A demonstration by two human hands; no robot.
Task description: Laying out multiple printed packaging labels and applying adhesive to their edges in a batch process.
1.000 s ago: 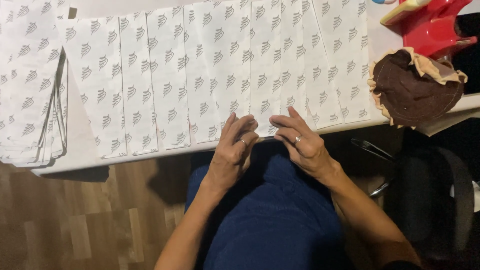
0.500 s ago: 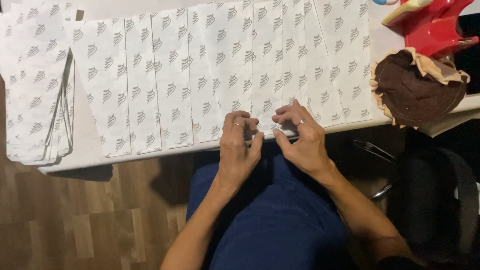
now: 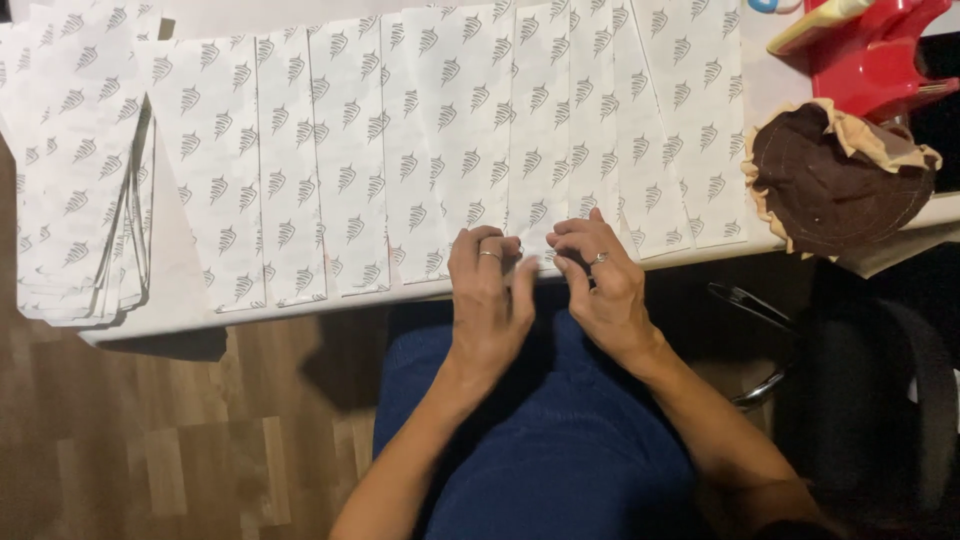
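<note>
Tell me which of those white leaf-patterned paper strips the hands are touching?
The white leaf-patterned paper strip at the table's near edge, right of the row's middle; left hand and right hand pinch its bottom end. The others lie untouched.

A brown round fabric piece [image 3: 835, 180] lies at right. A red plastic object [image 3: 870, 50] sits beyond it. Wooden floor [image 3: 150, 440] shows near left.

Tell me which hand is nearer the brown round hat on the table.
Right. The right hand lies closer to the brown hat, which sits off to its right; the left hand is farther away.

Wood plank floor [image 3: 150, 440], white table [image 3: 180, 300], black chair [image 3: 870, 400] at rt.
</note>
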